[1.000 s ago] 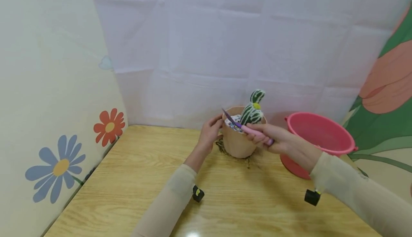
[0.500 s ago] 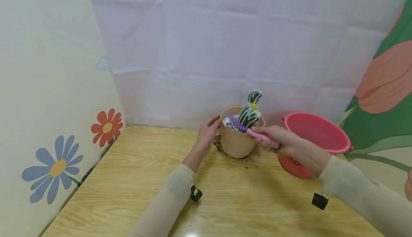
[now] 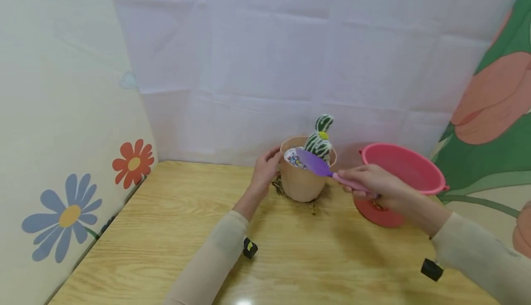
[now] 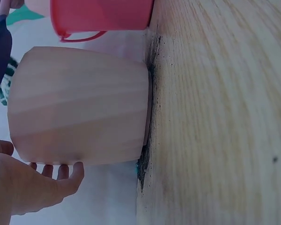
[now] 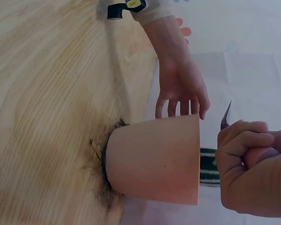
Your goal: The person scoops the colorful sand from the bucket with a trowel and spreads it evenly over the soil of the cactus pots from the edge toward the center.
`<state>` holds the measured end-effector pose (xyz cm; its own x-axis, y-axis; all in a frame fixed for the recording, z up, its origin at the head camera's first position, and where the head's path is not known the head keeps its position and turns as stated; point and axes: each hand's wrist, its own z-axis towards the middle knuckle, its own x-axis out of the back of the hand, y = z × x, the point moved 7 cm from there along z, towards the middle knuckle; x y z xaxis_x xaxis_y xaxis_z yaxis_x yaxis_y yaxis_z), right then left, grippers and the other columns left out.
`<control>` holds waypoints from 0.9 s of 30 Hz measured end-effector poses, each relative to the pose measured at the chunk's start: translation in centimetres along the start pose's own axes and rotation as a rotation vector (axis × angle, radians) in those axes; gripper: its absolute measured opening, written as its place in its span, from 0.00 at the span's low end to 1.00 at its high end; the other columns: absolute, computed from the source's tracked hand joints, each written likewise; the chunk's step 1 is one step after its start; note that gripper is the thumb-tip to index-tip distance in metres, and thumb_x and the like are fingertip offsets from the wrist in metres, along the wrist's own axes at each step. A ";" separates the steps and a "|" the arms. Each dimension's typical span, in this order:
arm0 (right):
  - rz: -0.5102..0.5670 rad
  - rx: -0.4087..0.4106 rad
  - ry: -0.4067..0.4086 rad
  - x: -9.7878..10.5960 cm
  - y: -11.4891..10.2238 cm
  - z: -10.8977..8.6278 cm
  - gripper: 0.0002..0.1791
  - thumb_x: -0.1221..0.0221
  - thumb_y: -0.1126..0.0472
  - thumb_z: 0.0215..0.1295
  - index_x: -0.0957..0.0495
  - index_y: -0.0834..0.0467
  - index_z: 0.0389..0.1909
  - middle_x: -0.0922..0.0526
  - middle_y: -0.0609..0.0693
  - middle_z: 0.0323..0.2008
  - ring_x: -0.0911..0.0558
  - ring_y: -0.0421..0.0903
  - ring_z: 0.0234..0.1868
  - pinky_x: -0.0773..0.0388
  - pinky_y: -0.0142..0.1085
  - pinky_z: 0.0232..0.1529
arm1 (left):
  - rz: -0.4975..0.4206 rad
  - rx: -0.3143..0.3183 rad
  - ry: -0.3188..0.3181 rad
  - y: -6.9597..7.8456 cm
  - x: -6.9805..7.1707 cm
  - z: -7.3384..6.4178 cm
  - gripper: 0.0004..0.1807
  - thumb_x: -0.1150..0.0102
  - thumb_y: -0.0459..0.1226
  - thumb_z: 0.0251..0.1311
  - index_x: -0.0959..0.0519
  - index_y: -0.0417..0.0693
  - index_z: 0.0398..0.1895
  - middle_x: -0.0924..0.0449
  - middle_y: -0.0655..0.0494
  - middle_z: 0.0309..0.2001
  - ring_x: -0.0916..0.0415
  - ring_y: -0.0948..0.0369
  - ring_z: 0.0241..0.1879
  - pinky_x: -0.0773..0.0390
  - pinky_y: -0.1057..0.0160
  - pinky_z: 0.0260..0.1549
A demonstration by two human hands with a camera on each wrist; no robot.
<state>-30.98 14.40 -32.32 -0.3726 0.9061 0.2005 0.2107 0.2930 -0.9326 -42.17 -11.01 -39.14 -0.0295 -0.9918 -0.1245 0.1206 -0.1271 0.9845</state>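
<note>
A peach flower pot [image 3: 303, 185] stands upright on the wooden table. Inside it, a green-and-white knitted cactus [image 3: 318, 147] with a yellow flower rises from white filling with colourful beads [image 3: 293, 158]. My left hand [image 3: 265, 172] touches the pot's left side, its fingers [image 4: 75, 177] fairly straight along the wall and the thumb near the rim. Pinkish-handled, a small purple trowel [image 3: 314, 163] is gripped in my right hand [image 3: 371, 180], its blade over the pot's front rim. In the right wrist view, curled fingers [image 5: 246, 143] wrap the handle.
Right of the pot stands a red bucket [image 3: 415, 169], partly behind my right hand. Dark soil crumbs [image 5: 107, 194] lie around the pot's base. A white cloth [image 3: 232, 56] hangs behind the table [image 3: 199, 194], and a flower-painted wall [image 3: 62, 111] stands at the left.
My right hand has drawn back to the right with the trowel, which has turned so its blade's broad face shows. My left hand stays on the pot. The whole view has shifted slightly.
</note>
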 end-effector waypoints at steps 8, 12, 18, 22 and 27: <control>-0.133 0.015 0.051 2.8 0.0 -1.9 0.27 0.34 0.42 0.66 0.21 0.67 0.36 0.34 0.51 0.16 0.40 0.45 0.15 0.41 0.34 0.17 | 0.121 -0.098 0.087 1.7 0.4 -0.4 0.22 0.43 0.42 0.73 0.22 0.41 0.64 0.22 0.45 0.60 0.27 0.50 0.60 0.24 0.51 0.57; -0.185 0.044 0.039 4.5 -0.1 -2.8 0.28 0.35 0.44 0.68 0.22 0.69 0.37 0.34 0.51 0.16 0.39 0.45 0.15 0.39 0.33 0.17 | 0.170 -0.149 0.155 3.5 0.4 -1.0 0.21 0.43 0.44 0.72 0.21 0.42 0.62 0.21 0.49 0.57 0.25 0.52 0.58 0.21 0.52 0.53; -0.227 0.111 -0.064 7.2 -0.4 -4.0 0.26 0.42 0.49 0.76 0.27 0.72 0.33 0.36 0.49 0.15 0.40 0.43 0.14 0.43 0.37 0.13 | 0.253 -0.341 0.172 6.8 -0.7 -3.0 0.17 0.43 0.42 0.72 0.19 0.45 0.58 0.21 0.53 0.54 0.26 0.55 0.54 0.22 0.52 0.52; -0.147 0.138 -0.126 9.0 -0.1 -5.1 0.21 0.48 0.54 0.80 0.25 0.68 0.33 0.35 0.47 0.17 0.41 0.41 0.13 0.47 0.38 0.13 | 0.310 -0.532 0.087 9.1 -3.3 -5.2 0.15 0.43 0.36 0.69 0.18 0.40 0.54 0.19 0.49 0.53 0.23 0.55 0.51 0.23 0.54 0.53; -0.123 0.127 0.011 12.3 0.9 -6.8 0.20 0.48 0.53 0.81 0.23 0.63 0.31 0.35 0.47 0.16 0.44 0.45 0.14 0.49 0.46 0.16 | 0.324 -0.646 -0.074 10.3 -8.3 -8.4 0.12 0.42 0.32 0.68 0.17 0.38 0.51 0.17 0.48 0.50 0.21 0.57 0.47 0.19 0.59 0.47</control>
<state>-29.28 27.89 -28.64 -0.3786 0.8692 0.3181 0.0481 0.3617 -0.9311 -32.38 -4.20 -28.99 0.0427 -0.9805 0.1918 0.6959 0.1669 0.6985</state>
